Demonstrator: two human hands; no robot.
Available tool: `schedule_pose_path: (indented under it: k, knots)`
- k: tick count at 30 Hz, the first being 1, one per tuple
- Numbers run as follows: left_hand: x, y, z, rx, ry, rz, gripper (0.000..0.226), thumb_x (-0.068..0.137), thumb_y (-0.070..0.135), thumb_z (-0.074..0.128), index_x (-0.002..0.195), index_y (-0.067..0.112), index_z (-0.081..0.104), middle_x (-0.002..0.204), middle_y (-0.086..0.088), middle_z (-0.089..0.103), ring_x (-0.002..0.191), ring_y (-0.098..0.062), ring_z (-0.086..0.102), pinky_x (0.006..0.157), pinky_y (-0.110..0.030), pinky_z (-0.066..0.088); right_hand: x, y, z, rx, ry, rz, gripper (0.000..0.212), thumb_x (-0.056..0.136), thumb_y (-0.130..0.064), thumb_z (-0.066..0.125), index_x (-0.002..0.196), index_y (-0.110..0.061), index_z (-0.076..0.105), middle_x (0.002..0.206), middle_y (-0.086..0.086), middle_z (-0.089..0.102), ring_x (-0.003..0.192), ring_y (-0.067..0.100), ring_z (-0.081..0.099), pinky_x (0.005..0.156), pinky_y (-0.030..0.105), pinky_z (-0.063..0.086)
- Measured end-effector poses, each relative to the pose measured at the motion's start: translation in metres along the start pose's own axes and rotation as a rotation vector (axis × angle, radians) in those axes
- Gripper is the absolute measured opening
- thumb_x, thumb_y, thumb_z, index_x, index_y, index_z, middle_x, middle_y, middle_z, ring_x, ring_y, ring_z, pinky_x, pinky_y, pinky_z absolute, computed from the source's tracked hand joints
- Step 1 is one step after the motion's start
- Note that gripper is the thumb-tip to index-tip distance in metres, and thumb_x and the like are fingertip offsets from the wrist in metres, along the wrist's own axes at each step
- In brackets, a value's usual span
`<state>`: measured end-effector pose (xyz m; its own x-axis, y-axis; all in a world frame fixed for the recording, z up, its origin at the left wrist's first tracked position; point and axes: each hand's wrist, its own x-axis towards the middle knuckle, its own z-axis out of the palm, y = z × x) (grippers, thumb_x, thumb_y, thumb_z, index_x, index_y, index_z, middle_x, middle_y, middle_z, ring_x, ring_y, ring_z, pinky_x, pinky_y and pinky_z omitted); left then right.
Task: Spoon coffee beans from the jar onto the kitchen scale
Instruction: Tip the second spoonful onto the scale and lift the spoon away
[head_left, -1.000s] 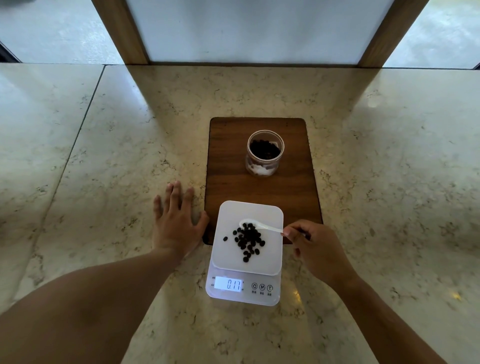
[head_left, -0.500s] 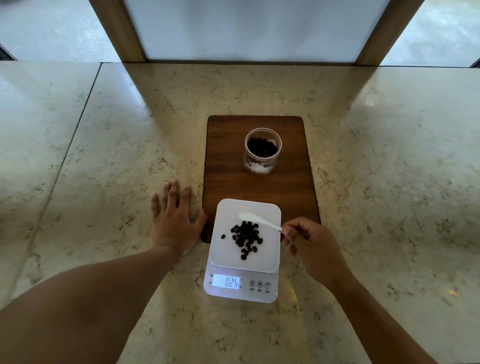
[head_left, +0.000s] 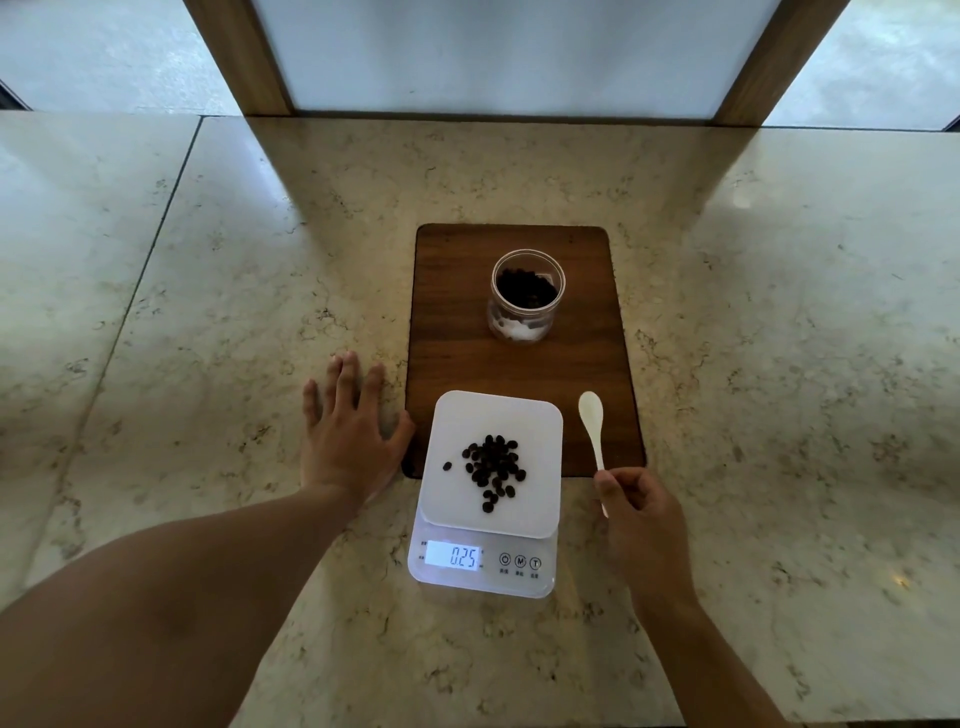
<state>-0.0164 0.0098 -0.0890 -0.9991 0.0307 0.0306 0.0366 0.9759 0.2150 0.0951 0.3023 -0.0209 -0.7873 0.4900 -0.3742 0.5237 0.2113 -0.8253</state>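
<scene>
Head view: I look down at a marble counter (head_left: 208, 322).
Left hand (head_left: 349, 440): fingers spread, flat on the counter beside the wooden board (head_left: 457, 322).
Right hand (head_left: 641, 519): I see it pinching the white spoon (head_left: 594, 426) by the handle, bowl empty, right of the scale (head_left: 491, 488).
Coffee beans (head_left: 493, 470): small heap on the scale's platform.
Display (head_left: 453, 556): I read 0.25.
Jar (head_left: 526, 295): upright, open, on the board behind the scale, beans inside.
</scene>
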Motion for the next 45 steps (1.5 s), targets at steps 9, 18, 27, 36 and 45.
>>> schedule_pose_path:
  k: [9,18,27,36,45]
  knots:
    - [0.0,0.001,0.0,0.007,0.006,0.0,0.074,0.09,0.062,0.03,0.152,0.02,0.026,0.164,-0.015,0.015,0.153,-0.027,0.0,0.122,-0.05,-0.002,-0.009,0.014,0.0,-0.218,0.108,-0.089,0.009,0.09,-0.02,0.069,0.083,-0.025,0.074,0.071,-0.019,0.066,0.069,0.0,0.061,0.059,0.016,0.04]
    - [0.0,0.001,-0.001,0.002,-0.004,-0.001,0.075,0.09,0.062,0.031,0.153,0.021,0.024,0.165,-0.014,0.013,0.153,-0.026,-0.003,0.122,-0.051,-0.001,-0.009,0.018,-0.005,-0.388,0.164,-0.188,0.007,0.088,-0.027,0.071,0.084,-0.022,0.074,0.07,-0.012,0.067,0.065,0.001,0.06,0.06,0.016,0.042]
    - [0.0,0.002,-0.004,-0.006,-0.013,-0.007,0.075,0.09,0.062,0.03,0.153,0.02,0.025,0.165,-0.014,0.013,0.153,-0.026,-0.002,0.122,-0.052,0.0,-0.002,0.018,-0.004,-0.545,0.16,-0.251,0.016,0.086,-0.029,0.071,0.073,-0.022,0.069,0.064,-0.01,0.063,0.058,0.004,0.056,0.052,0.018,0.039]
    - [0.0,0.004,-0.006,-0.011,-0.026,-0.012,0.076,0.09,0.06,0.032,0.153,0.019,0.026,0.165,-0.016,0.013,0.153,-0.027,-0.002,0.122,-0.052,-0.001,0.008,0.018,0.007,-0.513,0.19,-0.222,0.016,0.083,-0.035,0.071,0.091,-0.023,0.063,0.079,-0.006,0.061,0.067,0.011,0.056,0.059,0.027,0.046]
    - [-0.002,0.005,-0.008,0.017,-0.068,-0.022,0.079,0.089,0.061,0.028,0.155,0.019,0.021,0.166,-0.016,0.01,0.153,-0.027,-0.005,0.122,-0.052,-0.002,0.026,-0.001,0.02,-0.563,0.14,-0.214,0.035,0.081,-0.036,0.066,0.11,-0.02,0.054,0.1,0.002,0.058,0.085,0.02,0.055,0.067,0.033,0.047]
